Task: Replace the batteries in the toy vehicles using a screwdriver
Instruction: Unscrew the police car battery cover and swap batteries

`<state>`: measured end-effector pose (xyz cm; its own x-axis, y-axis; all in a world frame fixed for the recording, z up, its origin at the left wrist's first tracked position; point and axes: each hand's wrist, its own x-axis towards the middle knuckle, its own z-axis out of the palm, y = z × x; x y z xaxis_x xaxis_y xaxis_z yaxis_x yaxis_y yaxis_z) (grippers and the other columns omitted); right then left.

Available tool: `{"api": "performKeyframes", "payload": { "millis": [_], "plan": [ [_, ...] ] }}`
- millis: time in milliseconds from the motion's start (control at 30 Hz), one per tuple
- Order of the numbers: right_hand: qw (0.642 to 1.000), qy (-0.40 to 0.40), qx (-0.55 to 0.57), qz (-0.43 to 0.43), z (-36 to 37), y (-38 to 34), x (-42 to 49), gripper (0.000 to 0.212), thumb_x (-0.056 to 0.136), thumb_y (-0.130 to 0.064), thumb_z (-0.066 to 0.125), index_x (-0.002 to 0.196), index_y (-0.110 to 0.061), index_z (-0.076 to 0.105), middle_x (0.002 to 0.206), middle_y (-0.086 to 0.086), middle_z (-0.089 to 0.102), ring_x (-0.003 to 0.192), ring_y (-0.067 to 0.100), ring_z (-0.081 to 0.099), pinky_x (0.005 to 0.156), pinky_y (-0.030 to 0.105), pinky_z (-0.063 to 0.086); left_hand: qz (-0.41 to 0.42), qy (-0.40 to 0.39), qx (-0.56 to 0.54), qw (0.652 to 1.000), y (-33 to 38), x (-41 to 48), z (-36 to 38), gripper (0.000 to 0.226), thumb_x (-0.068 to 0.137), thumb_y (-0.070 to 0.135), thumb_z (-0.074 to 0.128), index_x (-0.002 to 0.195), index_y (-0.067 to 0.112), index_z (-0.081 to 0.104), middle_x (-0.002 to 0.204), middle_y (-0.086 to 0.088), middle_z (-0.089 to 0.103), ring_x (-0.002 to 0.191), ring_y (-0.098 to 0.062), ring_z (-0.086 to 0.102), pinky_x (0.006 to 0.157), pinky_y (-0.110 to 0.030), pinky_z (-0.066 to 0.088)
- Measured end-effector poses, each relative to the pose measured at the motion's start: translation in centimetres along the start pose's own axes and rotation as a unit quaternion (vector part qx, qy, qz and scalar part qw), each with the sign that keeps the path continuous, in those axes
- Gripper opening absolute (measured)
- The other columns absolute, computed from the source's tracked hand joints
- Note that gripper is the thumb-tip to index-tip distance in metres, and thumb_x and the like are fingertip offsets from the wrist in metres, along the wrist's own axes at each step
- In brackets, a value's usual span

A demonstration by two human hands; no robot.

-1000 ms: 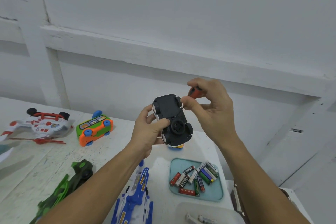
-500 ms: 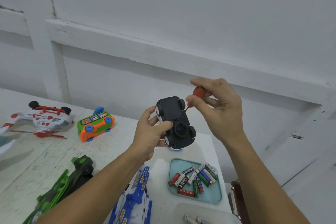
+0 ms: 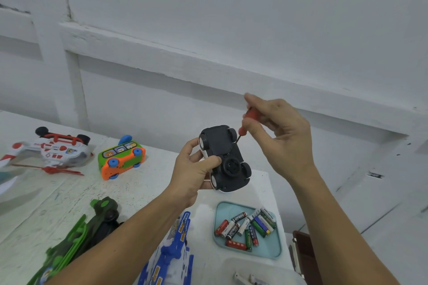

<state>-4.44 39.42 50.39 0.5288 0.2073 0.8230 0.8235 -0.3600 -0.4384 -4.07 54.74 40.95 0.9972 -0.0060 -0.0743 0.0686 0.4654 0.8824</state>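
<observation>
Overhead, left hand (image 3: 193, 170) grips upturned toy car (image 3: 223, 157); right hand (image 3: 281, 136) pinches screwdriver (image 3: 246, 122) just beside.

Single head-worn wide-angle cam, facing forward and tilted down. Left hand (image 3: 194, 173) and right hand (image 3: 282, 136) sit close to the lens, mid-frame. Tabletop (image 3: 69, 192) fills the lower left, seen from above at a slant. Wall (image 3: 231, 30) takes the upper half, edges bowed.
</observation>
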Motion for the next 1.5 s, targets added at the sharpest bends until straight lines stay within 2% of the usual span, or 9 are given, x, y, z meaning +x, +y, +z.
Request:
{"api": "performKeyframes", "payload": {
  "millis": [167,400,567,700,867,1033,1233,1367,1500],
  "plan": [
    [1.000,-0.012,0.002,0.022,-0.2,-0.1,-0.4,0.041,0.090,-0.006,0.058,0.128,-0.020,0.057,0.120,0.004,0.064,0.104,0.014,0.065,0.095,0.032,0.051,0.000,-0.004,-0.001,1.000,0.1,0.0,0.0,0.059,0.082,-0.006,0.068,0.129,0.024,0.049,0.103,-0.004,0.075,0.073,-0.028,0.072,0.053,-0.039,0.057],
    [1.000,-0.004,0.008,0.004,-0.4,-0.1,-0.4,0.047,0.086,0.007,0.063,0.127,-0.015,0.058,0.102,0.003,0.064,0.090,0.023,0.069,0.086,0.029,0.057,-0.002,-0.001,-0.002,1.000,0.3,0.0,0.0,0.058,0.082,-0.006,0.068,0.128,0.024,0.049,0.102,-0.004,0.075,0.074,-0.028,0.072,0.054,-0.041,0.058],
    [1.000,-0.007,0.019,0.005,-0.6,0.0,-0.6,0.038,0.089,-0.010,0.063,0.126,-0.020,0.062,0.121,0.000,0.058,0.098,0.029,0.066,0.089,0.042,0.055,0.000,-0.006,0.001,1.000,0.4,-0.2,0.3,0.054,0.082,-0.006,0.067,0.125,0.023,0.051,0.101,-0.004,0.075,0.075,-0.030,0.071,0.054,-0.041,0.058],
    [0.999,0.018,0.038,0.012,-0.5,0.1,-0.8,0.042,0.084,-0.001,0.069,0.120,-0.022,0.065,0.099,0.002,0.058,0.082,0.027,0.068,0.079,0.045,0.057,0.000,-0.006,0.007,1.000,0.5,-0.3,0.4,0.052,0.082,-0.005,0.066,0.122,0.025,0.052,0.100,-0.003,0.075,0.075,-0.030,0.070,0.053,-0.039,0.057],
    [0.995,-0.003,0.089,0.049,-0.7,-0.3,-1.3,0.049,0.090,0.011,0.049,0.130,-0.016,0.058,0.114,0.012,0.064,0.092,0.030,0.067,0.087,0.045,0.056,-0.002,-0.004,0.008,1.000,0.4,-0.6,0.5,0.052,0.083,-0.006,0.066,0.122,0.025,0.051,0.098,-0.003,0.075,0.072,-0.028,0.070,0.051,-0.037,0.056],
    [0.997,0.017,0.065,0.040,-0.7,-0.6,-0.8,0.033,0.083,-0.006,0.071,0.111,-0.023,0.067,0.102,0.003,0.054,0.087,0.019,0.064,0.077,0.041,0.057,-0.002,-0.006,0.009,1.000,0.3,-0.9,0.9,0.052,0.082,-0.006,0.066,0.121,0.026,0.051,0.099,-0.003,0.075,0.074,-0.030,0.071,0.052,-0.039,0.057],
    [0.994,0.002,0.095,0.060,-1.1,-0.8,-1.2,0.046,0.090,0.009,0.048,0.125,-0.019,0.060,0.113,0.011,0.063,0.094,0.028,0.067,0.086,0.036,0.055,-0.003,0.001,0.012,1.000,0.2,-1.1,1.1,0.054,0.082,-0.005,0.067,0.125,0.023,0.050,0.097,-0.002,0.076,0.073,-0.029,0.071,0.052,-0.038,0.057],
    [0.997,0.005,0.058,0.046,-1.6,-0.8,-1.0,0.033,0.083,-0.010,0.072,0.112,-0.024,0.068,0.108,0.000,0.052,0.093,0.017,0.062,0.082,0.030,0.055,0.001,0.004,0.015,1.000,0.2,-1.4,1.3,0.053,0.083,-0.005,0.067,0.124,0.024,0.051,0.095,-0.001,0.076,0.073,-0.028,0.072,0.053,-0.039,0.057],
    [0.997,0.008,0.056,0.053,-1.7,-0.9,-1.3,0.050,0.084,0.009,0.065,0.121,-0.025,0.063,0.100,0.004,0.064,0.088,0.020,0.067,0.085,0.027,0.055,0.002,0.004,0.017,1.000,0.1,-1.6,1.6,0.052,0.082,-0.005,0.067,0.123,0.024,0.051,0.094,-0.001,0.076,0.072,-0.027,0.072,0.052,-0.037,0.057]
  ]
}}
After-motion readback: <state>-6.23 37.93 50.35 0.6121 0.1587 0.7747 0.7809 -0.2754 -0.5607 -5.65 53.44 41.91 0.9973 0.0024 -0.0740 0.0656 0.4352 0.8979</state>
